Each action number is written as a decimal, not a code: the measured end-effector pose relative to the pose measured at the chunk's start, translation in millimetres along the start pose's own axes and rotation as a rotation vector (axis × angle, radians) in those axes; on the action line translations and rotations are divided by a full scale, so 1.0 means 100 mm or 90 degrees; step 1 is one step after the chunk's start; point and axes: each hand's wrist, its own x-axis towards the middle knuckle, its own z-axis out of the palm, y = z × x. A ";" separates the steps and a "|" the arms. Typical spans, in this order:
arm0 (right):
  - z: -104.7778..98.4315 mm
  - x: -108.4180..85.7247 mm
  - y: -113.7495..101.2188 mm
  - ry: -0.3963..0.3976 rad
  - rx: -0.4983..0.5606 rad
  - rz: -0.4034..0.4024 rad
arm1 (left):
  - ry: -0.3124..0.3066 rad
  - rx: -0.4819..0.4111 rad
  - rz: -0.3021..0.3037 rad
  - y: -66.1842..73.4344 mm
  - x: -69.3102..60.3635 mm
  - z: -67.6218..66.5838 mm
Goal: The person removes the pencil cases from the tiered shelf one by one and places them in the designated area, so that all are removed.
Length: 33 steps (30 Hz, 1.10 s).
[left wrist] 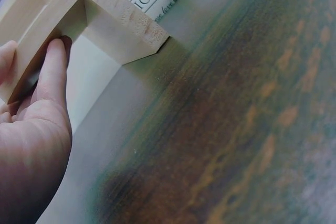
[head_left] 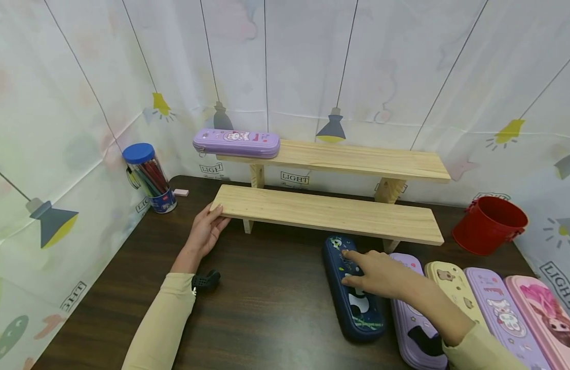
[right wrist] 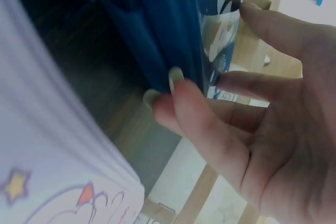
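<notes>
At the left end of the lower board of a two-tier wooden shelf (head_left: 326, 211), my left hand (head_left: 204, 232) has its thumb on top and fingers underneath, pinching the board. The left wrist view shows these fingers under the board beside a wooden support (left wrist: 126, 24). My right hand (head_left: 384, 272) reaches over a dark blue pencil case (head_left: 352, 311) with a panda picture, lying on the table before the shelf. Its fingers are spread, with fingertips touching the case's top and side; the right wrist view shows them against the blue side (right wrist: 173, 30).
A purple pencil case (head_left: 236, 143) lies on the upper board's left end. Several pastel cases, including a yellow one (head_left: 456, 288), line the right side. A red bucket (head_left: 490, 226) stands back right, a jar of pencils (head_left: 148, 177) back left, beside a small eraser (head_left: 181, 192).
</notes>
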 end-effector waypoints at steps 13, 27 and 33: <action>-0.07 -0.16 0.17 0.061 -0.120 0.020 | 0.015 -0.011 -0.009 -0.02 -0.01 -0.01; -0.10 -0.23 0.31 0.078 -0.109 0.025 | 0.006 -0.018 -0.005 -0.02 0.00 0.00; -0.08 -0.18 0.24 0.122 -0.116 -0.027 | 0.005 -0.016 -0.002 0.00 -0.01 0.00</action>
